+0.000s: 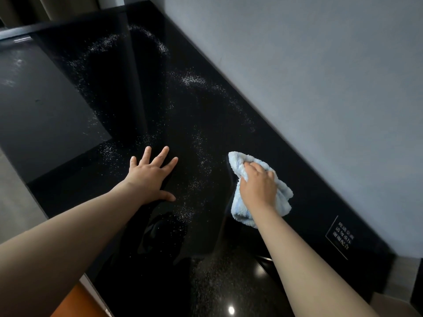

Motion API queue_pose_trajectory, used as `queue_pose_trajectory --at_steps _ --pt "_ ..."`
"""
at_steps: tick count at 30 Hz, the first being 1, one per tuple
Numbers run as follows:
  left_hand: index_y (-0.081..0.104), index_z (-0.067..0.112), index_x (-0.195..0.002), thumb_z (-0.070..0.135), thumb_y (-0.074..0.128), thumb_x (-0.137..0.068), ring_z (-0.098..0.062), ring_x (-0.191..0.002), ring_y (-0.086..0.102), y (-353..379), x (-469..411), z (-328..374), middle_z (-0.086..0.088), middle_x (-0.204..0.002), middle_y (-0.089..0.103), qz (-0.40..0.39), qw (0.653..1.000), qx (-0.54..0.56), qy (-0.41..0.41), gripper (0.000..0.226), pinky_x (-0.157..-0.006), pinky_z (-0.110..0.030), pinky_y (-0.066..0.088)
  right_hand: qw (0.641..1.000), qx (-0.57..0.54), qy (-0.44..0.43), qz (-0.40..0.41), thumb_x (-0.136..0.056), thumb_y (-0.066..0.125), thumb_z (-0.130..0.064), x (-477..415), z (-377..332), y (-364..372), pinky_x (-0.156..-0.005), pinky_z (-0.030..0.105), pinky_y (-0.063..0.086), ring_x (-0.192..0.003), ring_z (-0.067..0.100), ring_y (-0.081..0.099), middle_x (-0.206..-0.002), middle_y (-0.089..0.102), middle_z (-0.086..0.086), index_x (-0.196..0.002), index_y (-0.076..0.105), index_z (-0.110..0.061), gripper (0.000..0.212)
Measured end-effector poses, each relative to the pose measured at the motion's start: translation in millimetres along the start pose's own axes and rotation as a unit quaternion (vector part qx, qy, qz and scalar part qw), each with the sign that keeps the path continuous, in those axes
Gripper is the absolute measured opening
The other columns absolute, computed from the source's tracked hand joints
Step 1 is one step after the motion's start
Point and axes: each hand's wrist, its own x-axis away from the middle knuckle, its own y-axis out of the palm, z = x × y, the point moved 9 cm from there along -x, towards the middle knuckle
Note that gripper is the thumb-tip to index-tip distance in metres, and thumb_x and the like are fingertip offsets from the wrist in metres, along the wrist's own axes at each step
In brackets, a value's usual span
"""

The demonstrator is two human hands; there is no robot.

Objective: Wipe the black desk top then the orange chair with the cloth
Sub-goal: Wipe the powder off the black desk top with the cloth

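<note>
In the head view, the black worktop (309, 175) runs diagonally from the upper left of the frame to the lower right, along a grey wall (320, 65). The right hand (257, 186), right of centre, grips the bunched pale blue cloth (240, 161) with curled fingers and presses it onto the glossy surface. The left hand (150, 177), at centre left, lies flat on the worktop with its fingers spread and holds nothing, apparently as a brace. Curving trails of white specks (192, 80) loop from the upper middle down between the two hands, so most of the top looks unwiped. To do this step well, flatten the cloth for wider contact. Sweep in overlapping passes from the wall edge toward the near edge, gathering the specks instead of scattering them. Lift the bracing hand to clean beneath it. Go lightly over the printed label (340, 237) at the right. A sliver of orange at the lower left corner is probably the orange chair (75, 303), which waits for its turn.
</note>
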Motion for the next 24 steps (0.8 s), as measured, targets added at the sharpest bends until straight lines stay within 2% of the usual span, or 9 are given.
queue_pose_trajectory --at_steps 11,16,24 --pt "-0.001 0.035 -0.152 0.072 0.062 -0.072 -0.036 -0.146 -0.010 -13 6 -1 0.004 -0.159 -0.018 -0.012 1.000 0.015 0.005 0.108 -0.115 -0.058 0.014 1.000 0.000 -0.008 0.001 -0.094 0.055 -0.028 26 -11 6 -0.093 0.031 0.041 -0.117 0.024 0.044 -0.141 0.047 -0.010 -0.139 0.044 -0.030 0.046" --pt "0.008 0.030 -0.153 0.071 0.059 -0.075 -0.032 -0.147 -0.008 -16 22 -7 0.003 -0.160 -0.010 -0.003 1.000 0.007 0.021 0.101 -0.117 -0.056 0.008 1.000 0.001 -0.008 -0.002 -0.094 0.054 -0.028 40 -18 9 -0.092 0.030 0.042 -0.114 0.023 0.044 -0.140 0.047 -0.011 -0.140 0.044 -0.031 0.047" --pt "0.005 0.032 -0.153 0.067 0.061 -0.076 -0.029 -0.147 -0.010 16 65 -19 0.002 -0.160 -0.015 -0.016 0.999 0.005 0.040 0.101 -0.118 -0.053 0.007 1.000 -0.002 -0.017 -0.013 -0.092 0.057 -0.029 76 -35 13 -0.092 0.031 0.044 -0.114 0.024 0.045 -0.142 0.045 -0.010 -0.140 0.042 -0.030 0.050"
